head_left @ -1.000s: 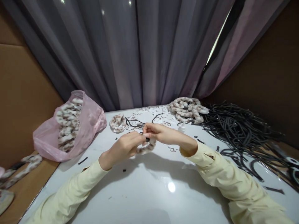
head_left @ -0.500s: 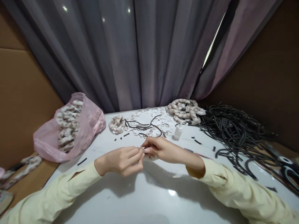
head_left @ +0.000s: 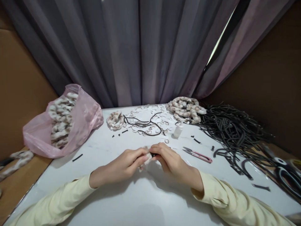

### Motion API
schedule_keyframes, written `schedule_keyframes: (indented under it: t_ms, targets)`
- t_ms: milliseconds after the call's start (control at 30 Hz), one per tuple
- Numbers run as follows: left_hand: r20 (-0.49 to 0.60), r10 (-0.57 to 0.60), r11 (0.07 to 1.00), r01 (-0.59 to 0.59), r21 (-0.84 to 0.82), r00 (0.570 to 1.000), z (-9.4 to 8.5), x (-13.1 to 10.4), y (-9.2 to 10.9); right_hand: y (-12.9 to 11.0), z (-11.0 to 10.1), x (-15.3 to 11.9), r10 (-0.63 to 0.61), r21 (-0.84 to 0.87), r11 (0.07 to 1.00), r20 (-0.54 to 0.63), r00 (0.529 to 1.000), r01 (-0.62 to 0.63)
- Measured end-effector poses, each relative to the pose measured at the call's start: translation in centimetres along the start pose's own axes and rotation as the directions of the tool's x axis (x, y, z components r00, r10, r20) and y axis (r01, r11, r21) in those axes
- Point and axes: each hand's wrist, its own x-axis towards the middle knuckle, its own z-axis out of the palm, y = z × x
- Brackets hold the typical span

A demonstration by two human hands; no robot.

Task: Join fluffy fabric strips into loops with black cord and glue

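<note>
My left hand is closed, its thumb and fingers pinching a fluffy white-and-brown strap above the white table. Directly beside it, my right hand is closed on the same strap, where a short dark piece shows at the fingertips. Much of the strap is hidden behind the fingers, so I cannot tell its full shape. Pink-handled thread snips lie to the right of my right hand. Beyond the hands stand a small white bottle and a small metal ring.
A pink plastic bag of fluffy straps sits at the left. Toward the back lie a fluffy coil, black cords among scattered metal rings, and more fluffy straps. On the right are a black cord heap and scissors.
My hands have turned and moved slightly apart, bringing the fluffy strap and its dark piece into sight between them. The snips, partly covered before, now show fully. The view has shifted a little.
</note>
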Motion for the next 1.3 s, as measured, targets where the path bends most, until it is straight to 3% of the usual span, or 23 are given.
schedule_keyframes:
  t_ms: [133,300,500,733,933,1133,1200,1300]
  targets:
    - [0.031,-0.049,0.999,0.048,0.013,0.998,0.4,-0.1,-0.5,0.0,0.3,0.0,0.008,0.009,1.000,-0.007,1.000,-0.008]
    - [-0.011,-0.064,0.998,0.064,0.007,0.998,0.7,-0.1,-0.7,-0.4,0.8,-0.1,0.044,-0.063,0.997,-0.018,0.999,-0.045]
    - [-0.061,-0.068,0.997,0.065,-0.036,0.996,1.0,0.0,-0.8,-0.4,1.5,-0.3,0.025,-0.048,0.998,-0.126,0.992,-0.031]
    - [-0.090,-0.001,0.994,0.011,0.107,0.996,1.5,-0.1,-1.4,0.1,1.8,-0.8,0.168,0.096,0.983,-0.095,0.981,-0.158]
    - [-0.058,0.050,0.982,-0.039,0.184,0.997,1.7,-0.1,-2.0,0.1,2.0,-1.0,0.328,0.134,0.938,-0.052,0.943,-0.319]
    - [-0.008,0.133,0.938,-0.124,0.323,0.991,1.9,-0.1,-2.0,-0.1,0.8,0.2,0.355,-0.048,0.935,0.067,0.933,-0.352]
    - [0.014,0.162,0.906,-0.154,0.395,0.987,2.1,-0.1,-2.1,0.0,0.3,0.4,0.377,-0.013,0.925,0.154,0.913,-0.379]
    - [0.059,0.233,0.825,-0.230,0.516,0.971,2.6,0.0,-2.5,0.2,-0.1,0.4,0.432,0.140,0.859,0.318,0.844,-0.492]
